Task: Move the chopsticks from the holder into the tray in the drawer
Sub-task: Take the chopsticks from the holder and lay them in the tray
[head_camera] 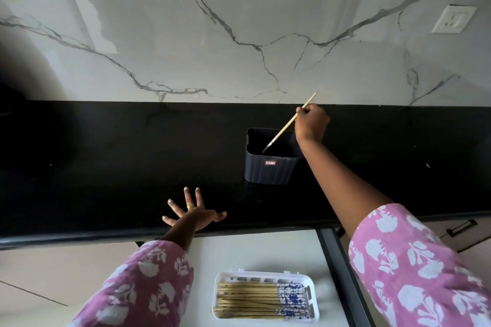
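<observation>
A dark blue ribbed holder (268, 168) stands on the black counter. One wooden chopstick (285, 127) leans out of it, its patterned end down inside. My right hand (312, 121) grips this chopstick near its upper end, above the holder's right rim. My left hand (195, 211) rests flat on the counter's front part, fingers spread. Below, in the open drawer, a white tray (265, 275) holds several chopsticks (249, 300) lying side by side, their blue-and-white ends to the right.
The black counter (106, 167) runs the full width, backed by a white marble wall with a socket (454, 18) at upper right. The white drawer floor (252, 249) lies under the counter edge, with its dark side rail (342, 273) at the right. A cabinet handle (461, 228) shows at far right.
</observation>
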Demonstrator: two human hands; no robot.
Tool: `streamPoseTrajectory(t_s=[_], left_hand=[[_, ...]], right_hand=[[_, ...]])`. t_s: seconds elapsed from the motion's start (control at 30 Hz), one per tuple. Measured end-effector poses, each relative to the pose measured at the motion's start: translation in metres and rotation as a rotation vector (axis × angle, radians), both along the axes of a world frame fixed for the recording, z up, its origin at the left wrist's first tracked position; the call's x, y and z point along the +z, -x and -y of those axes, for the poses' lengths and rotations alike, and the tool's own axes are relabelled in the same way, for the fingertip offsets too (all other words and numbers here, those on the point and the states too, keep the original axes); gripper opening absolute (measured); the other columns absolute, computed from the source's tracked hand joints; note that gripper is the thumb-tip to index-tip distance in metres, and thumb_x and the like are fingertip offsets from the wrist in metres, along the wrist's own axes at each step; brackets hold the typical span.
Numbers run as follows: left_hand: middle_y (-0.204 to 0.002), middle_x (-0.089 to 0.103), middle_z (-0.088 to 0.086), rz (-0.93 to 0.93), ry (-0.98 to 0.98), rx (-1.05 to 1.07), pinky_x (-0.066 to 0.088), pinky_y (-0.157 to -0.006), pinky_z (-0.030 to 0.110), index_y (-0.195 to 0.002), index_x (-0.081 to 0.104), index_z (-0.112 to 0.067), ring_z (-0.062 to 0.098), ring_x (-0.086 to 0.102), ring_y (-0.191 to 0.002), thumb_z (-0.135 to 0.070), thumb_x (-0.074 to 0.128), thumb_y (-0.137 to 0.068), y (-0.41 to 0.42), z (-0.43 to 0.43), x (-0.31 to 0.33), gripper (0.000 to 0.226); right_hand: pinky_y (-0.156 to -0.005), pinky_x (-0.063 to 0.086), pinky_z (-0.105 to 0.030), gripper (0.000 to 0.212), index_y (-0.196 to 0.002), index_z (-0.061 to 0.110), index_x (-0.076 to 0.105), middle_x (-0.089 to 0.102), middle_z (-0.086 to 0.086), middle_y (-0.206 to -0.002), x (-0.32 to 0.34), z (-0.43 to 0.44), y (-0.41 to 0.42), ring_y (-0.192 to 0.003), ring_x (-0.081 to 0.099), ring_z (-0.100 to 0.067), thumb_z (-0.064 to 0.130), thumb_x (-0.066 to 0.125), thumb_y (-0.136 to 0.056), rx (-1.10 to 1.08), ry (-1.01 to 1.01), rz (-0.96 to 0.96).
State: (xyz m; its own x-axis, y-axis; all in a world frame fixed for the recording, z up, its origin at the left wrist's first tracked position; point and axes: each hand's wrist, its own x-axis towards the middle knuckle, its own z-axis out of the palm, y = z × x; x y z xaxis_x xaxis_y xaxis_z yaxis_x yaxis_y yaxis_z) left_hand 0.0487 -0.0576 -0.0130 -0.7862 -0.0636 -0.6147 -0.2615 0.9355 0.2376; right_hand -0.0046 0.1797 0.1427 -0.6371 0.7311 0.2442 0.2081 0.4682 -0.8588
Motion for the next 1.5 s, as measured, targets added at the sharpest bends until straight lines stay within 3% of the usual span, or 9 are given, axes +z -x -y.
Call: streamPoseTrajectory(t_s=[0.13, 0.27, 0.43, 0.63, 0.83, 1.1, 1.27, 1.4, 1.5], left_hand=[[-0.154, -0.03, -0.008, -0.001, -0.006, 0.005, -0.003, -0.11, 0.065, -0.148, -0.016, -0.034, 0.043, -0.026, -0.139, -0.078, 0.046, -0.075, -0.001, 0.002, -0.001, 0.105], [-0.153, -0.031, -0.008, -0.03, -0.016, -0.009, -0.004, -0.11, 0.065, -0.148, -0.017, -0.034, 0.043, -0.027, -0.139, -0.078, 0.046, -0.075, -0.003, 0.004, -0.002, 0.106], [-0.154, -0.029, -0.009, -0.087, -0.02, -0.025, -0.004, -0.111, 0.063, -0.149, -0.015, -0.034, 0.04, -0.026, -0.14, -0.079, 0.045, -0.074, -0.01, 0.007, -0.005, 0.106], [-0.156, -0.026, -0.008, -0.122, 0.0, -0.058, -0.004, -0.111, 0.062, -0.149, -0.013, -0.034, 0.039, -0.025, -0.141, -0.081, 0.043, -0.073, -0.016, 0.009, -0.007, 0.105], [-0.155, -0.026, -0.009, -0.128, -0.002, -0.058, -0.005, -0.111, 0.062, -0.149, -0.012, -0.034, 0.039, -0.026, -0.14, -0.081, 0.043, -0.073, -0.015, 0.008, -0.009, 0.105], [-0.155, -0.028, -0.009, -0.143, -0.006, -0.048, -0.008, -0.109, 0.063, -0.149, -0.013, -0.035, 0.039, -0.029, -0.139, -0.082, 0.043, -0.072, -0.012, 0.008, -0.016, 0.106], [-0.154, -0.028, -0.01, -0.145, 0.001, -0.033, -0.01, -0.109, 0.062, -0.149, -0.013, -0.035, 0.04, -0.03, -0.138, -0.081, 0.044, -0.072, -0.009, 0.005, -0.018, 0.106], [-0.154, -0.029, -0.01, -0.135, 0.012, -0.018, -0.01, -0.109, 0.062, -0.149, -0.013, -0.035, 0.04, -0.03, -0.138, -0.08, 0.044, -0.072, -0.004, 0.004, -0.022, 0.106], [-0.154, -0.03, -0.009, -0.136, 0.02, -0.02, -0.01, -0.11, 0.061, -0.149, -0.014, -0.034, 0.041, -0.03, -0.138, -0.079, 0.045, -0.074, -0.002, 0.003, -0.023, 0.105]], right_hand=[[-0.085, 0.054, -0.035, 0.02, -0.1, -0.003, 0.063, 0.069, -0.018, -0.101, 0.012, -0.004, -0.019, -0.095, 0.067, -0.03, 0.013, 0.053, -0.093, -0.03, -0.025, -0.133], [-0.079, 0.057, -0.048, 0.016, -0.096, -0.002, 0.06, 0.065, -0.012, -0.088, 0.014, -0.003, -0.038, -0.088, 0.067, -0.03, 0.011, 0.049, -0.095, 0.051, 0.076, -0.27], [-0.074, 0.059, -0.044, 0.015, -0.099, -0.002, 0.056, 0.059, -0.005, -0.082, 0.004, 0.011, -0.067, -0.072, 0.063, -0.018, 0.005, 0.043, -0.097, 0.268, 0.062, -0.293], [-0.067, 0.059, -0.031, 0.013, -0.092, -0.004, 0.059, 0.065, -0.018, -0.083, -0.044, 0.031, -0.099, -0.071, 0.063, -0.024, -0.003, 0.046, -0.092, 0.485, -0.106, -0.088], [-0.064, 0.049, -0.04, 0.009, -0.082, -0.004, 0.059, 0.061, -0.015, -0.072, -0.123, 0.064, -0.14, -0.066, 0.059, -0.023, -0.001, 0.053, -0.088, 0.854, -0.28, 0.226], [-0.08, 0.051, -0.043, 0.032, -0.116, 0.006, 0.055, 0.06, -0.016, -0.111, -0.223, 0.093, -0.191, -0.102, 0.059, -0.035, -0.003, 0.041, -0.088, 1.221, -0.656, 0.689], [-0.086, 0.048, -0.04, 0.023, -0.107, 0.007, 0.058, 0.059, -0.017, -0.12, -0.264, 0.097, -0.203, -0.109, 0.058, -0.036, 0.007, 0.04, -0.093, 1.271, -0.702, 0.862], [-0.111, 0.027, -0.036, 0.039, -0.13, 0.01, 0.05, 0.045, -0.014, -0.141, -0.277, 0.096, -0.202, -0.132, 0.039, -0.028, 0.027, 0.033, -0.099, 1.278, -0.668, 0.943], [-0.112, 0.01, -0.019, 0.043, -0.139, 0.014, 0.041, 0.034, -0.008, -0.151, -0.291, 0.093, -0.207, -0.141, 0.025, -0.02, 0.031, 0.031, -0.1, 1.253, -0.552, 0.935]])
